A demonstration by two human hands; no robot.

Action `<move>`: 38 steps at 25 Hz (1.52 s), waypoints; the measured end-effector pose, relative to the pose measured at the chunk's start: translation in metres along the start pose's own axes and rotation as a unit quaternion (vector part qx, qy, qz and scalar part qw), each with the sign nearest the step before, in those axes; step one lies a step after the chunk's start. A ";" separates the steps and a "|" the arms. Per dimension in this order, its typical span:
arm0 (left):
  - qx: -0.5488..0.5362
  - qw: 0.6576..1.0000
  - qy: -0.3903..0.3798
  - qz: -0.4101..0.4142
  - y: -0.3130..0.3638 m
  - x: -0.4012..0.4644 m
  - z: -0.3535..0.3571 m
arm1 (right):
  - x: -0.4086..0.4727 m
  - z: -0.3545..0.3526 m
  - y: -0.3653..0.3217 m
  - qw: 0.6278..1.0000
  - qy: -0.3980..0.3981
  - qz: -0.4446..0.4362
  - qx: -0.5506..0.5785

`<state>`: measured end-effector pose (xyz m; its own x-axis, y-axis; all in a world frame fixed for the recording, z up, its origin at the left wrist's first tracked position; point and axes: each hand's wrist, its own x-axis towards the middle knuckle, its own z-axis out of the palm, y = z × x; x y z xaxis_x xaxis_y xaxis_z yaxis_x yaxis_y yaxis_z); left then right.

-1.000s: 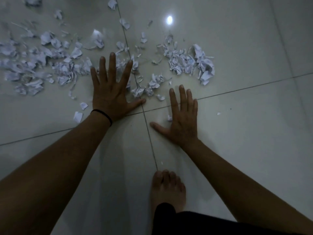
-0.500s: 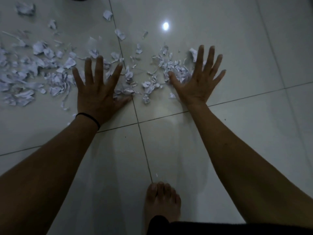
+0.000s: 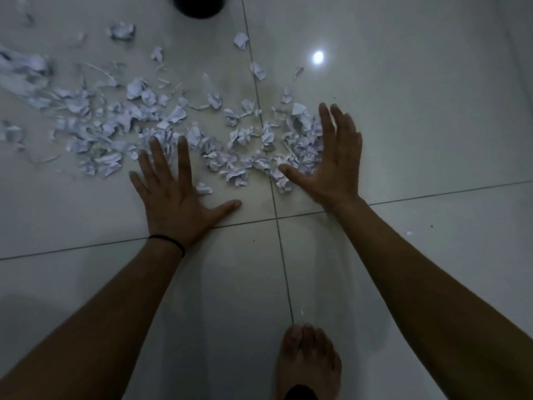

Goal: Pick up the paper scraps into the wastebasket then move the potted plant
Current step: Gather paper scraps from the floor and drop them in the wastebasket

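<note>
Several white crumpled paper scraps (image 3: 239, 157) lie strewn over the pale tiled floor (image 3: 418, 125), from the far left to the middle. My left hand (image 3: 176, 200) lies flat on the floor with fingers spread, its fingertips at the near edge of the scraps. My right hand (image 3: 331, 166) stands on its edge with straight fingers, pressed against the right side of a scrap heap (image 3: 302, 140). Neither hand holds anything. A dark round object (image 3: 199, 5), cut off by the top edge, stands beyond the scraps. No potted plant is in view.
My bare foot (image 3: 308, 362) stands on the floor at the bottom, near a tile joint. A bright light reflection (image 3: 317, 57) shines on the tiles at the upper right. Bare tiles stretch to the right of the scraps.
My right hand went from flat on the floor near me out to the scrap heap, then turned onto its edge and pushed it leftward. The left hand stayed flat by the scraps.
</note>
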<state>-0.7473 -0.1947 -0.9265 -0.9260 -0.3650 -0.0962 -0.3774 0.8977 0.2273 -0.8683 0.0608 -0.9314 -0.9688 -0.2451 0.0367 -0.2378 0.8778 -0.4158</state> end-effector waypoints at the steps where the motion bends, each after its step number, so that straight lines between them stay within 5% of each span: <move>1: -0.002 1.000 -0.004 0.003 -0.001 0.011 0.001 | -0.002 -0.001 0.002 1.000 0.009 0.003 -0.008; 14: 0.033 0.952 -0.070 0.296 0.040 0.100 0.009 | 0.047 -0.002 -0.007 0.964 -0.186 -0.186 -0.036; 21: -0.013 0.954 0.057 0.296 0.048 0.102 0.020 | 0.052 0.014 -0.014 0.959 -0.151 -0.222 -0.088; 26: -0.058 0.972 0.111 0.198 0.041 0.091 0.024 | 0.071 0.025 -0.032 0.954 -0.127 -0.258 -0.089; 32: -0.105 0.977 0.094 0.159 0.036 0.092 0.024 | 0.067 0.041 -0.042 0.949 -0.047 -0.301 -0.085; 38: 0.002 0.977 0.073 0.200 0.029 0.094 0.014 | 0.062 0.038 -0.047 0.957 -0.001 -0.271 -0.102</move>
<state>-0.8454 -0.2000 -0.9422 -0.9903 -0.0160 0.1378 0.0140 0.9767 0.2141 -0.9142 -0.0112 -0.9447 -0.6984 -0.6886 0.1951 -0.7150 0.6830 -0.1492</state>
